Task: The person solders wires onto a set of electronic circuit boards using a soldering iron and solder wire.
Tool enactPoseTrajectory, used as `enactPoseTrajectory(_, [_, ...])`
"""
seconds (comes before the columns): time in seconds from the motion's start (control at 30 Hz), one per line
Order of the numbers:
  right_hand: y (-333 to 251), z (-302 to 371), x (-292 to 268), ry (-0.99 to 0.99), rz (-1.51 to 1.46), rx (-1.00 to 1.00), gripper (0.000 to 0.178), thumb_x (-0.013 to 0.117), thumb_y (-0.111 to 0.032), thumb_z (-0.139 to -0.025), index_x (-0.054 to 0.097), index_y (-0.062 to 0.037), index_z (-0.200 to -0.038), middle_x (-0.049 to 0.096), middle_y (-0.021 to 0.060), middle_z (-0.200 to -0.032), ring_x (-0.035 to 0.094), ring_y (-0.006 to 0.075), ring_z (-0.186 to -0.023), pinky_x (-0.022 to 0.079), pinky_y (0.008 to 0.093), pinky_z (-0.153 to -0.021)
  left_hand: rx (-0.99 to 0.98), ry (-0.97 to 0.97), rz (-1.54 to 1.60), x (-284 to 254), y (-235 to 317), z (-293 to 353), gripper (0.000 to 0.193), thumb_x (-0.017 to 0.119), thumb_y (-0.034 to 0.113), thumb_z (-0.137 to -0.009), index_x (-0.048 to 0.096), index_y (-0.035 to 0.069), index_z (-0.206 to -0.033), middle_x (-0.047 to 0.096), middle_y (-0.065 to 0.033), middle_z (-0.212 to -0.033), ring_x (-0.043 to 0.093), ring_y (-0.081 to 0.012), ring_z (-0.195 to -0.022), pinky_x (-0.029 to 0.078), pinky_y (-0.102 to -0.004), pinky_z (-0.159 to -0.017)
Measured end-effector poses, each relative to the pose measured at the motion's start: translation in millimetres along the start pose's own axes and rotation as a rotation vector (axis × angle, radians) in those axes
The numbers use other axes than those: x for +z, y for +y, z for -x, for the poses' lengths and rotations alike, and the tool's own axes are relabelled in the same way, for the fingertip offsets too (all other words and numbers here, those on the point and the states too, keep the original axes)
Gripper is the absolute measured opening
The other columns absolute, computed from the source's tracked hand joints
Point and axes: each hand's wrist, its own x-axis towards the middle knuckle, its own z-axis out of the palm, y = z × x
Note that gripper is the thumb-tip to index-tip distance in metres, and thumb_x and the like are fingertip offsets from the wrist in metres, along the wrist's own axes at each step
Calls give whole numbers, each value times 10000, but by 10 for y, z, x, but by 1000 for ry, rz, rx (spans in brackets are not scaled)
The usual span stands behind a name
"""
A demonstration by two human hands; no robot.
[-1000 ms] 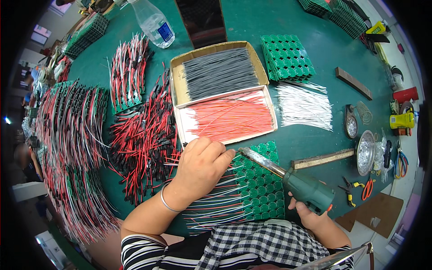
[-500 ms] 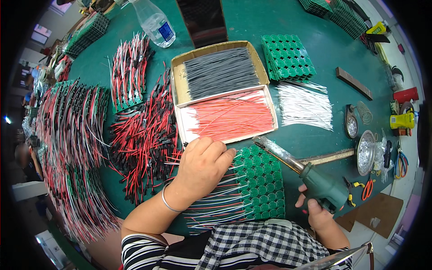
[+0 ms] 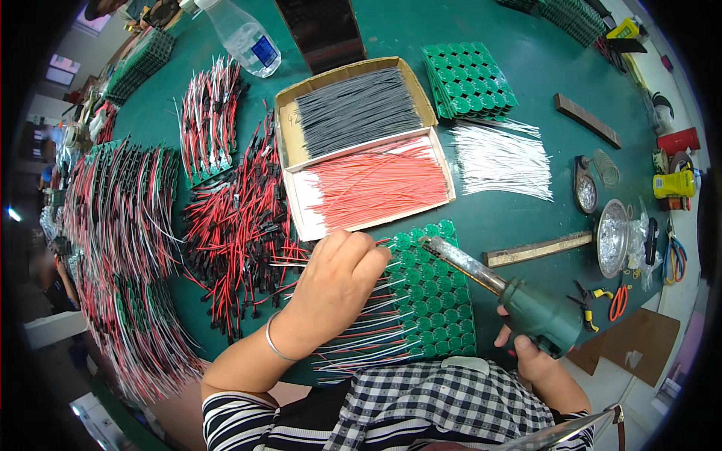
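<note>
Looking down, we see our left hand [image 3: 335, 282] resting palm-down on the near green board [image 3: 432, 297], its fingers curled together and pressing thin wires [image 3: 361, 342] against the round green pads; whether the grip actually pinches a single wire we cannot tell, since the fingertips are hidden under the hand. Our right hand [image 3: 530, 353] has its grip clamped around the green handle of a soldering iron [image 3: 500, 289], whose metal barrel slants up and left so that the tip sits just above the top edge of the same board, near the left fingertips. The board lies on the green desk [image 3: 526, 225] directly in front of our checked shirt, with red, black and white leads sticking out of its left side. Just beyond it stands a shallow cardboard tray [image 3: 361, 143] in two compartments, red wires in the nearer one and black wires in the farther. To the left lies a heap of red and black wires [image 3: 241, 225]. To the right lie a bundle of white wires [image 3: 500, 161] and a metal bar [image 3: 538, 249]. Farther back sit a stack of green boards [image 3: 466, 79] and a plastic bottle [image 3: 244, 37].
</note>
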Motion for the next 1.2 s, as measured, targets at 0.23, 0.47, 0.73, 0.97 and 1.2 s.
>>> enactPoseTrajectory(0.23, [47, 54, -12, -112, 239, 75, 308, 665, -127, -834, 627, -18, -1119, 673, 93, -937, 682, 213, -764, 532, 359, -767, 76, 51, 26, 68, 1, 44, 204, 640, 61, -743, 648, 45, -947, 577, -63, -829, 553, -243, -732, 445, -360, -666])
enactPoseTrajectory(0.47, [76, -43, 59, -165, 543, -267, 322, 587, -258, -920, 598, -22, -1140, 652, 9, -782, 644, 133, -669, 463, 335, -823, 77, 77, 29, 108, -26, 58, 195, 643, 61, -736, 651, 48, -930, 578, -60, -824, 552, -235, -729, 445, -368, -672])
enactPoseTrajectory(0.73, [131, 49, 46, -146, 473, -124, 250, 715, -88, -746, 689, -43, -991, 682, 109, -1039, 637, 299, -974, 507, 396, -852, 75, 73, 28, 114, -16, 54, 214, 648, 49, -728, 659, 47, -941, 574, -53, -827, 560, -233, -746, 449, -363, -690])
enactPoseTrajectory(0.97, [149, 102, 37, -105, 484, -23, 268, 728, -101, -742, 693, -53, -1003, 679, 106, -1042, 629, 294, -986, 506, 400, -856, 78, 43, 24, 98, -9, 36, 216, 648, 53, -730, 657, 40, -946, 573, -56, -831, 566, -236, -757, 457, -366, -703])
enactPoseTrajectory(1.2, [68, -46, 31, -134, 619, -281, 211, 690, -110, -769, 691, -47, -971, 691, 105, -940, 655, 286, -857, 514, 392, -797, 68, 38, 21, 105, -4, 34, 206, 648, 42, -731, 655, 37, -937, 572, -58, -832, 571, -236, -762, 466, -362, -706])
